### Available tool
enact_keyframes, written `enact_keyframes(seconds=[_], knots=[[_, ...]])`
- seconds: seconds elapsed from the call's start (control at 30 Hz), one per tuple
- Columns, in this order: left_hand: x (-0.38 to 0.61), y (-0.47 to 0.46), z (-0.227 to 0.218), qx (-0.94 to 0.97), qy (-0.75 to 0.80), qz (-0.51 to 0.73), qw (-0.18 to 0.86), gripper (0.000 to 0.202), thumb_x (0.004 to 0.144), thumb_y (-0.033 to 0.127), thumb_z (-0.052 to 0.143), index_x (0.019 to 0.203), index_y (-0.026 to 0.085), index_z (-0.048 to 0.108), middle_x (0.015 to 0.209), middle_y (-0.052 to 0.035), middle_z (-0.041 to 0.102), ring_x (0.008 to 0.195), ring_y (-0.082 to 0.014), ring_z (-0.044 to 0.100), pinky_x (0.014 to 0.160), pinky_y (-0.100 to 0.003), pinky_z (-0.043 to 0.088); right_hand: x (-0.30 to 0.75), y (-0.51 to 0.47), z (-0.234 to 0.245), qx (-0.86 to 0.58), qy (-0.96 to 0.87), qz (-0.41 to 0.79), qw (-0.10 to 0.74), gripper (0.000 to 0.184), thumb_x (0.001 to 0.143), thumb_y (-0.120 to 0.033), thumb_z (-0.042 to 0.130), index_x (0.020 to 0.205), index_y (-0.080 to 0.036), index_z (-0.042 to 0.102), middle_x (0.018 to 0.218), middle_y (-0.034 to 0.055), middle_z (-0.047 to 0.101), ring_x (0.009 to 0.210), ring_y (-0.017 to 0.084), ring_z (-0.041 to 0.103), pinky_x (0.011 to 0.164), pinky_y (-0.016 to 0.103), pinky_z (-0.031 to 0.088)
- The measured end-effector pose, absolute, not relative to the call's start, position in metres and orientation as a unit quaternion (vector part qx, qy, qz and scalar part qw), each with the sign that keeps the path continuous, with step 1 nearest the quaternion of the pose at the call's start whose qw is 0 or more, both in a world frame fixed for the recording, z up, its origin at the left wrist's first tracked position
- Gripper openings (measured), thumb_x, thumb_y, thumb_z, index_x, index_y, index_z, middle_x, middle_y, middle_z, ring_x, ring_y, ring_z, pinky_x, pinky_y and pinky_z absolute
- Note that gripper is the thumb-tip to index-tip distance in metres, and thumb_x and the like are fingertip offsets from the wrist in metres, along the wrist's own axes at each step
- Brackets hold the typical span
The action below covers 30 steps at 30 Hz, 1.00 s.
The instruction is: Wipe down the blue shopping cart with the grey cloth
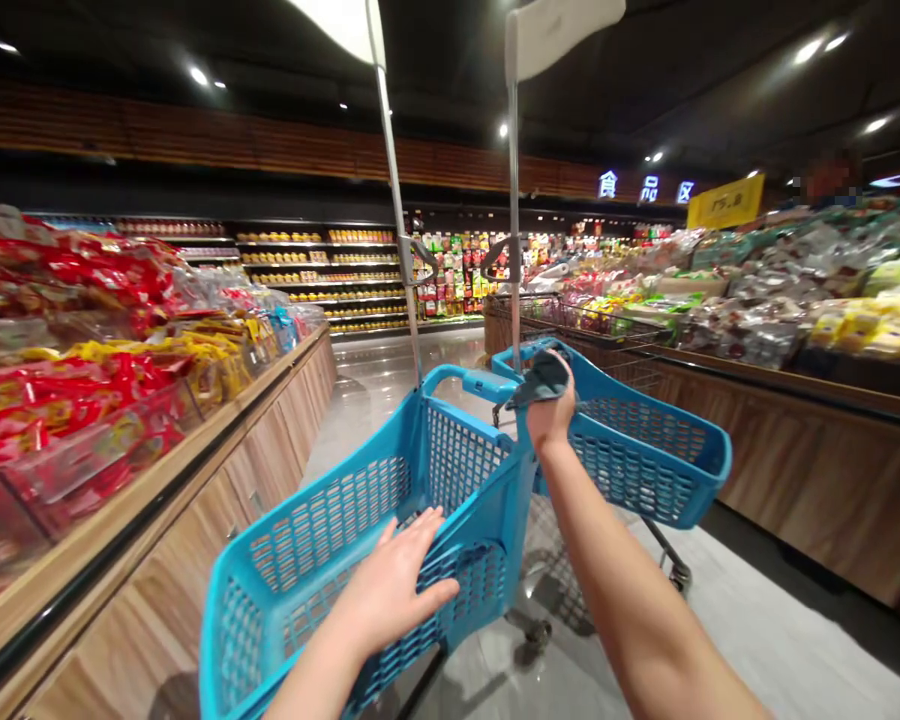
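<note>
A blue plastic shopping cart (311, 510) stands in front of me, tilted across the view. My left hand (397, 585) rests on its near side rim, fingers stretched out and thumb apart, holding nothing. My right hand (553, 415) reaches forward to the handle corner, closed on a dark grey cloth (546, 378) that lies against it. Which part of the corner sits under the cloth is hidden. Beyond my right forearm is a second blue shopping cart (645, 450), close beside the first. Each cart carries a tall metal pole with a pale panel on top.
Wood-fronted bins (270, 440) of red and yellow packaged snacks line the left. On the right is another display (765, 330) heaped with bagged goods, under a yellow price sign (726, 202). Stocked shelves (322, 270) stand across the shiny floor (360, 380) at the back.
</note>
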State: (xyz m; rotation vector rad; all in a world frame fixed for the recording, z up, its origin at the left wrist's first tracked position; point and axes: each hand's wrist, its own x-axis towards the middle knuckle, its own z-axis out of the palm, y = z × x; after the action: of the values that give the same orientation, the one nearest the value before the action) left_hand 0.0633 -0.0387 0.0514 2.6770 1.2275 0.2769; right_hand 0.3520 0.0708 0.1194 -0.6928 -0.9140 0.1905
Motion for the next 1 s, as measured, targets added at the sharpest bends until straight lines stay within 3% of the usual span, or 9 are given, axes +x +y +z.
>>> enact_keyframes(seconds=[0.1, 0.17, 0.3, 0.37, 0.5, 0.63, 0.77, 0.83, 1.0], knots=[[0.054, -0.041, 0.052, 0.901, 0.407, 0.113, 0.096, 0.070, 0.088, 0.061, 0.048, 0.147, 0.026, 0.036, 0.154, -0.0102, 0.033, 0.143, -0.0260, 0.031, 0.117, -0.056, 0.017, 0.355, 0.035, 0.117, -0.395, -0.506, -0.027, 0.766, 0.041, 0.087, -0.038, 0.046, 0.115, -0.014, 0.064, 0.121, 0.0131, 0.063, 0.119, 0.027, 0.053, 0.109, 0.050, 0.034], [0.046, -0.039, 0.051, 0.903, 0.399, 0.117, 0.107, 0.070, 0.087, 0.062, 0.049, 0.147, 0.027, 0.037, 0.154, -0.0098, 0.034, 0.142, -0.0261, 0.031, 0.117, -0.056, 0.017, 0.360, 0.001, 0.104, -0.433, -0.505, -0.142, 0.733, 0.044, 0.091, -0.035, 0.040, 0.124, -0.012, 0.060, 0.126, 0.0142, 0.060, 0.120, 0.029, 0.053, 0.107, 0.054, 0.035], [0.030, -0.035, 0.052, 0.908, 0.382, 0.129, 0.113, 0.070, 0.087, 0.062, 0.049, 0.147, 0.028, 0.037, 0.153, -0.0081, 0.036, 0.141, -0.0255, 0.034, 0.118, -0.055, 0.017, 0.370, -0.052, 0.083, -0.416, -0.458, -0.236, 0.749, 0.049, 0.095, -0.030, 0.030, 0.138, -0.013, 0.048, 0.134, 0.0158, 0.054, 0.123, 0.032, 0.051, 0.103, 0.058, 0.038], [0.022, -0.035, 0.052, 0.911, 0.373, 0.135, 0.110, 0.067, 0.088, 0.063, 0.047, 0.146, 0.029, 0.038, 0.152, -0.0071, 0.038, 0.141, -0.0251, 0.035, 0.118, -0.055, 0.017, 0.369, -0.060, 0.069, -0.409, -0.557, -0.269, 0.670, 0.048, 0.093, -0.031, 0.036, 0.137, -0.017, 0.050, 0.141, 0.0143, 0.048, 0.131, 0.033, 0.043, 0.107, 0.058, 0.034], [0.014, -0.043, 0.052, 0.920, 0.353, 0.129, 0.108, 0.067, 0.088, 0.064, 0.047, 0.145, 0.030, 0.039, 0.151, -0.0051, 0.041, 0.140, -0.0239, 0.036, 0.119, -0.054, 0.017, 0.370, -0.044, 0.030, -0.383, -0.734, -0.311, 0.467, 0.048, 0.084, -0.031, 0.052, 0.131, -0.024, 0.057, 0.139, 0.0105, 0.051, 0.134, 0.033, 0.040, 0.107, 0.056, 0.035], [0.021, -0.056, 0.056, 0.925, 0.342, 0.113, 0.124, 0.072, 0.086, 0.066, 0.049, 0.146, 0.028, 0.037, 0.152, -0.0068, 0.038, 0.141, -0.0240, 0.034, 0.118, -0.053, 0.019, 0.397, -0.014, 0.026, -0.444, -0.678, -0.305, 0.501, 0.043, 0.084, -0.030, 0.047, 0.125, -0.022, 0.059, 0.134, 0.0102, 0.055, 0.130, 0.030, 0.045, 0.108, 0.055, 0.033], [0.034, -0.063, 0.061, 0.921, 0.348, 0.107, 0.140, 0.074, 0.084, 0.064, 0.053, 0.146, 0.028, 0.037, 0.154, -0.0071, 0.034, 0.142, -0.0258, 0.032, 0.118, -0.053, 0.022, 0.426, 0.002, 0.060, -0.519, -0.576, -0.213, 0.594, 0.040, 0.087, -0.028, 0.037, 0.117, -0.016, 0.061, 0.115, 0.0112, 0.063, 0.109, 0.024, 0.057, 0.098, 0.046, 0.045], [0.038, -0.063, 0.061, 0.919, 0.353, 0.106, 0.141, 0.074, 0.084, 0.064, 0.054, 0.147, 0.028, 0.037, 0.154, -0.0073, 0.033, 0.142, -0.0264, 0.032, 0.117, -0.052, 0.023, 0.423, -0.002, 0.070, -0.519, -0.601, -0.209, 0.571, 0.037, 0.087, -0.026, 0.038, 0.113, -0.016, 0.063, 0.115, 0.0103, 0.064, 0.111, 0.024, 0.056, 0.099, 0.045, 0.044], [0.044, -0.055, 0.055, 0.923, 0.347, 0.112, 0.125, 0.076, 0.084, 0.066, 0.052, 0.147, 0.027, 0.036, 0.154, -0.0077, 0.034, 0.142, -0.0262, 0.033, 0.118, -0.051, 0.022, 0.362, -0.038, 0.060, -0.490, -0.716, -0.267, 0.419, 0.029, 0.083, -0.022, 0.050, 0.107, -0.023, 0.066, 0.121, 0.0052, 0.064, 0.127, 0.028, 0.045, 0.113, 0.054, 0.023]])
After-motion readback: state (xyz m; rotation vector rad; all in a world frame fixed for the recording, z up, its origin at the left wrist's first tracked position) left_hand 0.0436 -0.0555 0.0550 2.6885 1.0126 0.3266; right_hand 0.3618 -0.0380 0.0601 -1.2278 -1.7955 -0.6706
